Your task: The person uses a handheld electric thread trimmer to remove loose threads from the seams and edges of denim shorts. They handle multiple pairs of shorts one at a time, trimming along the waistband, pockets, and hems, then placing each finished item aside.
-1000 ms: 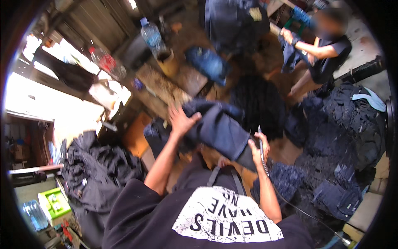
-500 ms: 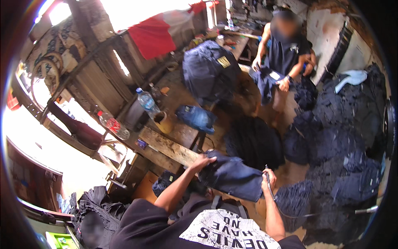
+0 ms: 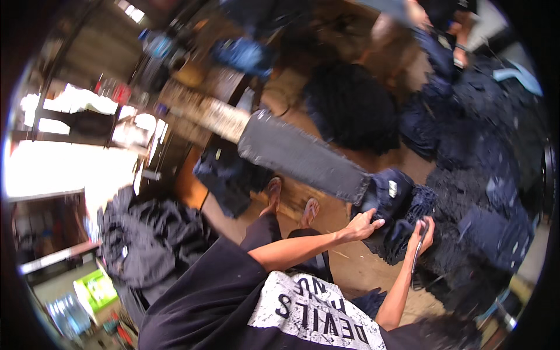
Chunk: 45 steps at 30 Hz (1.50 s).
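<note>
A long, narrow board with a worn dark grey cover (image 3: 303, 154) slants across the space before me. Bunched around its right end is a navy denim garment (image 3: 392, 201) with a small white label. My left hand (image 3: 361, 226) is closed on the garment's near edge, thumb apart; the fingers are partly hidden. My right hand (image 3: 427, 233) is wrapped round a thin dark tool (image 3: 419, 248) trailing a cord, just right of the garment. I cannot make out the tool's exact kind.
Dark garments (image 3: 490, 175) lie heaped to the right, with a black pile (image 3: 350, 108) beyond the board. More black cloth (image 3: 154, 239) is at the left. A co-worker's hand (image 3: 461, 55) shows at the upper right. My sandalled foot (image 3: 311, 211) stands under the board.
The view has swung down. The garment, earlier stretched along the board, is now bunched at its right end, baring the grey cover. My left hand has moved right with it.
</note>
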Available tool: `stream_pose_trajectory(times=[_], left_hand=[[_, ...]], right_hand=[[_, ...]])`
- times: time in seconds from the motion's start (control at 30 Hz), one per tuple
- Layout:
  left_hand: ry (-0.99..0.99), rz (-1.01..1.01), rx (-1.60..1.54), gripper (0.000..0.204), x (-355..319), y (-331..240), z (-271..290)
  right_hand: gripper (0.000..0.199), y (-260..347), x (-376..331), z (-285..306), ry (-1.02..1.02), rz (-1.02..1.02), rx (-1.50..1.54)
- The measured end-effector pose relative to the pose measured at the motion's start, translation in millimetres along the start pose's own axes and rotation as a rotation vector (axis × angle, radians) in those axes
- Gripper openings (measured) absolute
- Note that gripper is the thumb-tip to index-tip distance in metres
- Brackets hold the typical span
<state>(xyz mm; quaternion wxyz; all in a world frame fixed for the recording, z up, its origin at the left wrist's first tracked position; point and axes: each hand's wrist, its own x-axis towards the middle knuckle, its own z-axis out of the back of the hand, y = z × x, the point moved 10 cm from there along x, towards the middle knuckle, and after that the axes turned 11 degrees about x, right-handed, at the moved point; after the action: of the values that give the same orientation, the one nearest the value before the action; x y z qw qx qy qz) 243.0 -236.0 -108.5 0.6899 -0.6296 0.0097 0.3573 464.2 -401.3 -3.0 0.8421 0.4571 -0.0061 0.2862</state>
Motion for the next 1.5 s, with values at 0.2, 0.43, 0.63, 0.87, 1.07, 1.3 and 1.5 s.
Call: stream_pose_trajectory(times=[0.2,0.43,0.63,0.87,1.07,1.3,1.5], left_hand=[[-0.195,-0.041,0.467,0.034,-44.0,112.6,98.7],[-0.302,-0.341,0.651,0.019,-197.1,187.7,185.5],[-0.561,-0.279,0.69,0.04,-295.4,257.1,295.5],[-0.849,-0.029,0.564,0.05,-334.4,402.2,547.8],[-0.75,0.419,0.703,0.119,-329.5,538.7,539.9],[0.135,0.442,0.494,0.101,-336.7,577.0,280.0],[0.014,0.446,0.245,0.082,-301.2,518.3,276.8]], right_hand=[[0.026,45.0,-74.8,-54.4,0.156,-0.023,0.218],[0.028,85.8,-151.8,-132.3,0.331,-0.157,0.386],[0.022,169.4,-162.5,-118.4,0.329,0.019,0.173],[0.023,236.1,-205.4,-125.7,0.311,0.061,0.18],[0.022,230.9,-252.8,-133.3,0.351,0.018,0.2],[0.018,127.8,-280.0,-88.9,0.09,-0.096,0.256],[0.036,13.7,-210.5,12.6,-0.298,-0.189,0.136]])
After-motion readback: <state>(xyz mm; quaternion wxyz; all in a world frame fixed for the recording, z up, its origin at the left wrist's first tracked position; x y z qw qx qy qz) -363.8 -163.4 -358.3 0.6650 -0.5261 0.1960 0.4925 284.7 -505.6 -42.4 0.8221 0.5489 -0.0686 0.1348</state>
